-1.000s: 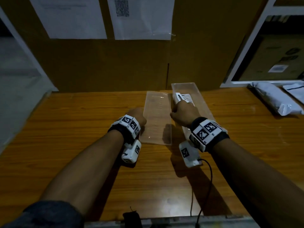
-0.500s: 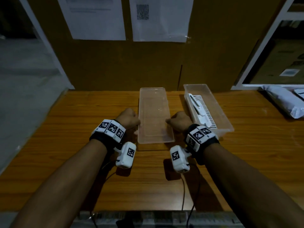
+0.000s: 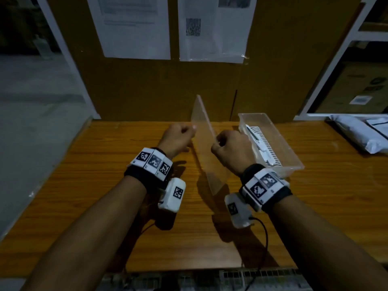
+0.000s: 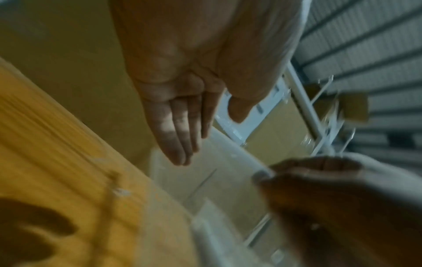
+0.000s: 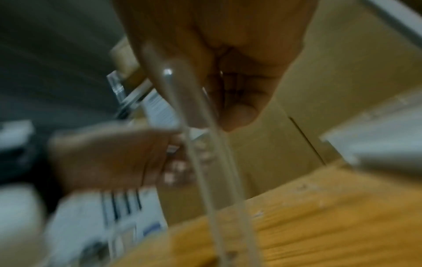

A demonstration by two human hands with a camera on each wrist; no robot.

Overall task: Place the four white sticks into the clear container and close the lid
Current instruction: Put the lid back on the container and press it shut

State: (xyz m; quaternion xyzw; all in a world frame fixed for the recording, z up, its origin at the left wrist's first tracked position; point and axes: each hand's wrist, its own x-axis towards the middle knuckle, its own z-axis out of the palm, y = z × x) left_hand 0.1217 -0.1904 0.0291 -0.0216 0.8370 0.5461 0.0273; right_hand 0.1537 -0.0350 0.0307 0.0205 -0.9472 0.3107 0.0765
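No legible text, brand or number in any view.

- Two paper sheets (image 3: 134, 26) (image 3: 216, 28) taped to the brown board: printed lines too blurred to read; the right sheet carries a square code pattern, not decodable.
- Wristbands (image 3: 152, 161) (image 3: 263, 184) and wrist cameras (image 3: 173, 194): black-and-white square marker patterns, with tiny characters beside them too small to make out.
- Cardboard box (image 3: 357, 89) on the shelf at right: white label and dark printed marks, unreadable.
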